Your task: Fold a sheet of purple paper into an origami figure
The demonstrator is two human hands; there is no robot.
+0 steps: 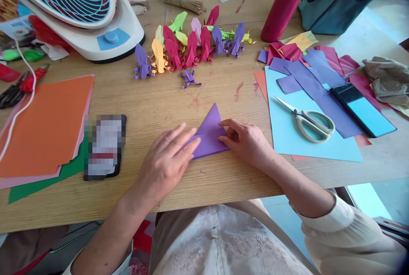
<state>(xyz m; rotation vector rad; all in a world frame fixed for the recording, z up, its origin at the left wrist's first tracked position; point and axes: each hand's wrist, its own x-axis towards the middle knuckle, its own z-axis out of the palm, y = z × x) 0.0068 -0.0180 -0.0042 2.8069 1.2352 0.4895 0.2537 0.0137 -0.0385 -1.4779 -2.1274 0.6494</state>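
Note:
A purple sheet of paper (pixel 211 132), folded into a triangular shape with its point away from me, lies on the wooden table. My left hand (pixel 171 153) rests on its left corner, fingers stretched out nearly flat. At the right edge, my right hand (pixel 244 140) pinches the paper between thumb and index finger. A tiny purple scrap (pixel 202 172) lies just in front of the paper. Beyond it sits a small purple folded-paper figure (pixel 189 78), apart from a row of similar colourful figures (pixel 191 49).
Scissors (pixel 315 123) lie on light blue paper (pixel 283 136) at right, beside purple pieces and a dark phone (pixel 361 108). At left are orange sheets (pixel 47 125), another phone (pixel 105 147) and a fan (pixel 111 38). A red bottle (pixel 286 6) stands behind.

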